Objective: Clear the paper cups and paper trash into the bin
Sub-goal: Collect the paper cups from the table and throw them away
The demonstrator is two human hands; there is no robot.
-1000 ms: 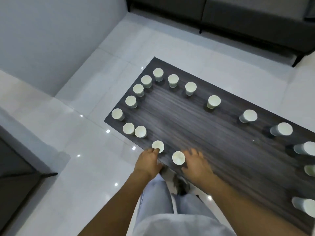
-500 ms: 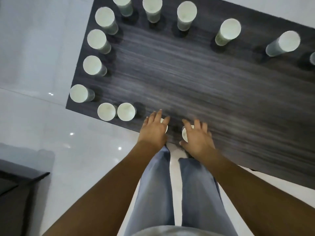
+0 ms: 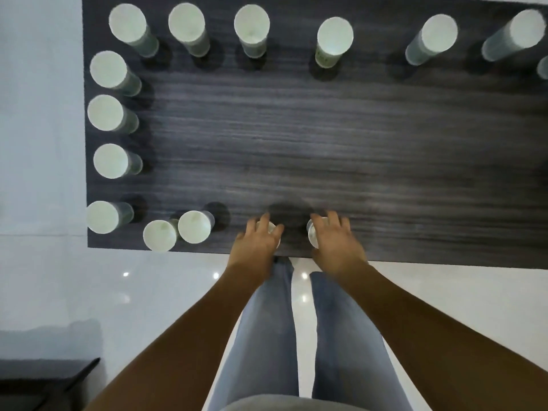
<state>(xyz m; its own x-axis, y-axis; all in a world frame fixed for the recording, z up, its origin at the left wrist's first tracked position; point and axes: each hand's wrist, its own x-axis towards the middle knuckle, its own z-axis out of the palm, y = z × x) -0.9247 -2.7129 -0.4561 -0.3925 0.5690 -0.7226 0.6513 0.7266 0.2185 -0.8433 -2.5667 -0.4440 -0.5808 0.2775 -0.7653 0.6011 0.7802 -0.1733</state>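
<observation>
Two cups seemingly gripped, one per hand; neighbouring cups crowd left

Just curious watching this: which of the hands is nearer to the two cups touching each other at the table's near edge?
Left. The left hand is just right of the touching pair of cups; the right hand is farther right.

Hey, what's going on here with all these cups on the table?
A person stands at the near edge of a dark wooden table, with paper cups lined along its edges. The left hand closes around one cup and the right hand around another cup, both still on the table. No bin is in view.
</observation>
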